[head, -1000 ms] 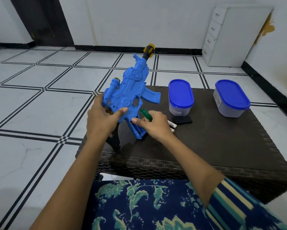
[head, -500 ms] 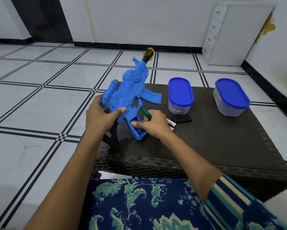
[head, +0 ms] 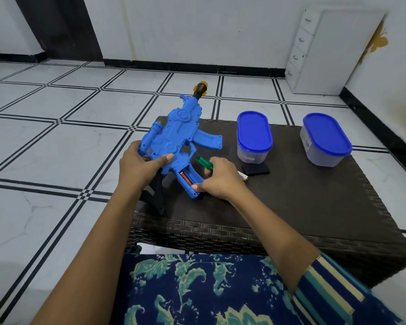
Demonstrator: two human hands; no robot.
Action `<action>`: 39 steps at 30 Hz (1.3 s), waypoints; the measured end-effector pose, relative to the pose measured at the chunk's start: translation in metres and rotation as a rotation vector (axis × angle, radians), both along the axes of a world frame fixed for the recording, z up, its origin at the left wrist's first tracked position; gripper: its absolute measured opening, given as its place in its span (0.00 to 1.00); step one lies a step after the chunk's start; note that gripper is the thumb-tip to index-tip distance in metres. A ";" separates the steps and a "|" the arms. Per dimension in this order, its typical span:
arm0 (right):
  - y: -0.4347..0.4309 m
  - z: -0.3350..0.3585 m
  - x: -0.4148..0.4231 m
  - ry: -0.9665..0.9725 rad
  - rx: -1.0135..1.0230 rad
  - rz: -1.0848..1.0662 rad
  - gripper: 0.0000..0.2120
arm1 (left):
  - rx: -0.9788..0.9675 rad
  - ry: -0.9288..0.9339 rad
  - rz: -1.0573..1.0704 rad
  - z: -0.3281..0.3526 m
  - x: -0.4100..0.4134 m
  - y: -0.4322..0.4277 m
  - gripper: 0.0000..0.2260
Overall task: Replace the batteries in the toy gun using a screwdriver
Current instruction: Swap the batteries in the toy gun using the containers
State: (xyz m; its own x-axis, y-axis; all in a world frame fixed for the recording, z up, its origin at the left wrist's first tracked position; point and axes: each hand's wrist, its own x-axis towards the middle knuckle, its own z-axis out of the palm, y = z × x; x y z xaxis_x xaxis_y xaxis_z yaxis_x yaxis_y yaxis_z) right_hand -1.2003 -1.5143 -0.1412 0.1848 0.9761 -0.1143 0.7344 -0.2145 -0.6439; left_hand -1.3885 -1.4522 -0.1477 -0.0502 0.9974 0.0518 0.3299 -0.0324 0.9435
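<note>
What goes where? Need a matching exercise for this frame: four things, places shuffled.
Things:
1. toy gun
2. screwdriver
3. black plate
4. white drawer unit

Places:
A. on the floor by the far wall
B. held in the right hand
C. gripped by the left hand
D. flat on the table, in front of a blue-lidded container

Pairs: 1-C, 2-B, 3-D, 4-A
</note>
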 end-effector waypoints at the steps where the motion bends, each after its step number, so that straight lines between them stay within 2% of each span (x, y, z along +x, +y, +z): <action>1: 0.000 0.000 -0.002 -0.040 0.030 0.019 0.20 | -0.007 -0.003 0.006 -0.001 0.000 0.001 0.27; 8: -0.006 0.000 -0.009 -0.119 0.108 0.239 0.18 | -0.019 -0.010 0.010 -0.002 0.001 0.002 0.22; 21: -0.003 -0.006 -0.003 -0.083 0.151 0.309 0.20 | -0.042 -0.016 0.014 -0.002 0.001 0.004 0.24; 32: -0.003 0.001 0.003 -0.292 0.122 0.459 0.19 | -0.086 -0.006 0.020 -0.005 0.001 0.005 0.24; 35: -0.004 0.001 0.004 -0.304 0.126 0.480 0.16 | -0.101 0.004 -0.006 -0.006 0.002 0.006 0.24; 39: -0.005 0.001 0.002 -0.215 0.197 0.464 0.09 | -0.178 -0.040 0.003 -0.008 0.006 0.004 0.29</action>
